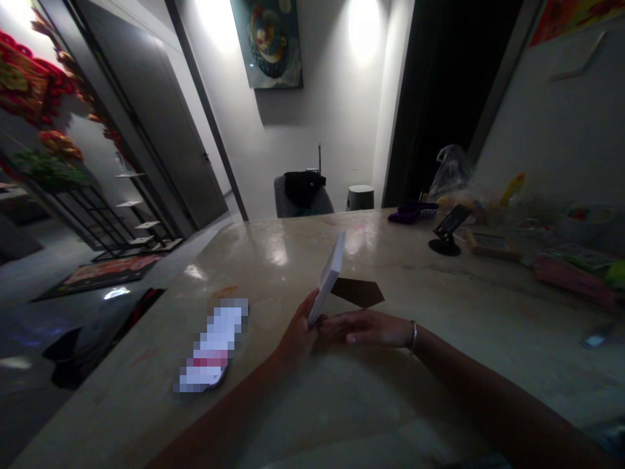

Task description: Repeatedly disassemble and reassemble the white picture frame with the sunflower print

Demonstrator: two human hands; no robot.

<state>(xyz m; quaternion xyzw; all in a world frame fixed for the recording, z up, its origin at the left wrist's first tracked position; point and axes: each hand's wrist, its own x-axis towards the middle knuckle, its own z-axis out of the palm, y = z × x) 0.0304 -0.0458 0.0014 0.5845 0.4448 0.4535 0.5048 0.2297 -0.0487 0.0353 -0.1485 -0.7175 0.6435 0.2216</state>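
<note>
Holding a thin white carton [328, 280] tilted upright, left hand [297, 331], fingers closed narrowly around the carton's lower end. Right hand [366, 329], fingers extended flat and together, not gripping, tips meeting the left hand; metal bangle [414, 335] behind them at the wrist. Under both hands, marble countertop [273, 260]. Just beyond the right fingers, dark brown angular patch [357, 292], whether card or shadow cannot be told. Near the left fingers, to their left, blurred white-and-red packet [211, 345]. Well ahead of the right fingers, black phone stand [448, 228], purple item [410, 212] and plastic bag [452, 172].
</note>
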